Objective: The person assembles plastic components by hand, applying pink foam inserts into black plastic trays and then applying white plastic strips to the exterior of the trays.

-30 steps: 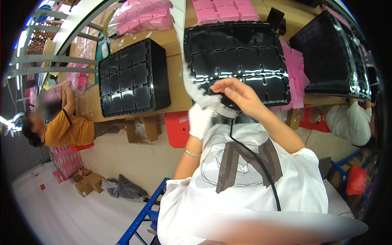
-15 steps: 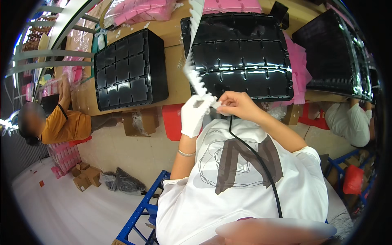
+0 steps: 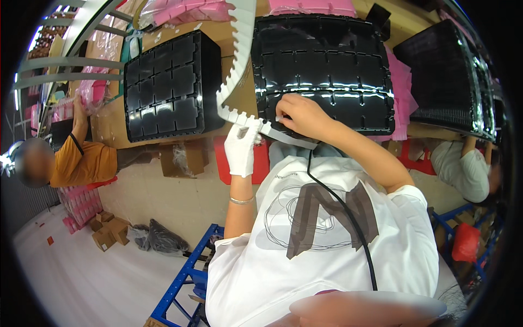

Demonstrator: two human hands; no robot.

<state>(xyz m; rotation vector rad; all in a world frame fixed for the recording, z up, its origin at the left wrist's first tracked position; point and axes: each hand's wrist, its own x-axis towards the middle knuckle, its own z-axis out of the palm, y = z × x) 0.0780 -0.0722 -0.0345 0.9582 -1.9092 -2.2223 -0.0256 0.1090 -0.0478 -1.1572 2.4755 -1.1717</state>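
Note:
My left hand (image 3: pixel 241 148), in a white glove, pinches a long white strip (image 3: pixel 237 71) with a row of small tabs along one edge. The strip comes down from the top, bends at the tray's left side and runs past my fingers, its plain tail (image 3: pixel 297 141) hanging in front of my shirt. Bare, my right hand (image 3: pixel 303 115) is closed over the near edge of a black plastic tray stack (image 3: pixel 321 65) with a grid of compartments. A small white piece (image 3: pixel 278 119) shows at its fingertips; what kind it is I cannot make out.
Another black tray stack (image 3: pixel 163 87) stands left on the brown table, a third (image 3: pixel 444 71) at the right. Pink bags (image 3: pixel 190 12) lie at the back, pink sheets (image 3: pixel 401 92) beside the middle stack. Co-workers sit at both sides; a cardboard box (image 3: pixel 184 159) is below the table edge.
My right hand has left the strip and moved up over the tray's near edge. My left hand has shifted left and slightly down, and the strip has swung left with its tail now spread out.

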